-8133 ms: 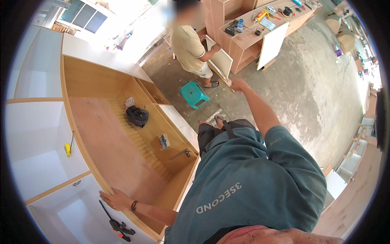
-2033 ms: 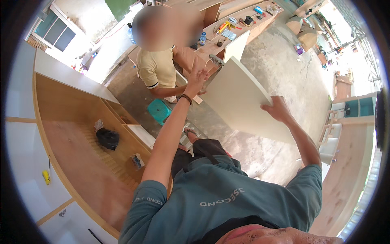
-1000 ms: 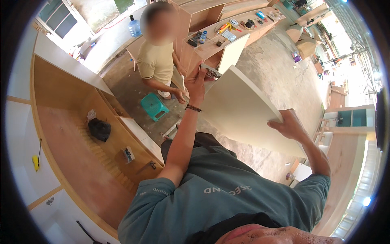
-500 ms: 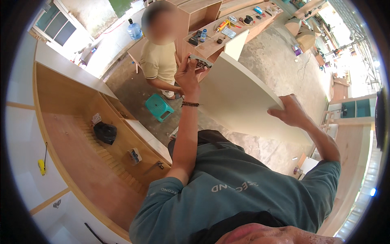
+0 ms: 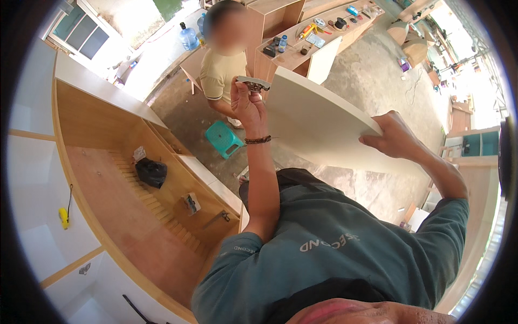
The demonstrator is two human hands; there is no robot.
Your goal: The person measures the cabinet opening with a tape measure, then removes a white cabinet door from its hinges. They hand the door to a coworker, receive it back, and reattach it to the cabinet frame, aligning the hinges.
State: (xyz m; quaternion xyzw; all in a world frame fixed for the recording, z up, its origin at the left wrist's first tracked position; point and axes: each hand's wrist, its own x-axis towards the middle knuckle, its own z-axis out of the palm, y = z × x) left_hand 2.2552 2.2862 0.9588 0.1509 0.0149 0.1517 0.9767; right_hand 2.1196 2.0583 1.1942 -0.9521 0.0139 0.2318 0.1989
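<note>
My left hand (image 5: 249, 110), raised, has its fingers closed round a small flat grey-white piece (image 5: 253, 83) with dark bits on its underside; its exact kind is too small to tell. A beaded bracelet circles that wrist. To the right, my right hand (image 5: 396, 135) grips the upper edge of a large cream panel (image 5: 324, 119), thumb on the near face and fingers over the edge. The panel stands tilted before me, its left end close beside the held piece. How its lower edge is supported is hard to make out.
Behind my left hand stands a person in a pale yellow shirt (image 5: 221, 75), near a green plastic stool (image 5: 224, 139). A wooden cabinet (image 5: 113, 200) at left holds a black bag (image 5: 151, 171). Tools and a bottle cover a workbench (image 5: 291, 51). A yellow-handled screwdriver (image 5: 63, 217) lies farther left.
My left hand and its small piece have shifted slightly left, and the piece has tilted. The panel's left end has shifted left; my right hand keeps its grip. The whole view has turned slightly.
</note>
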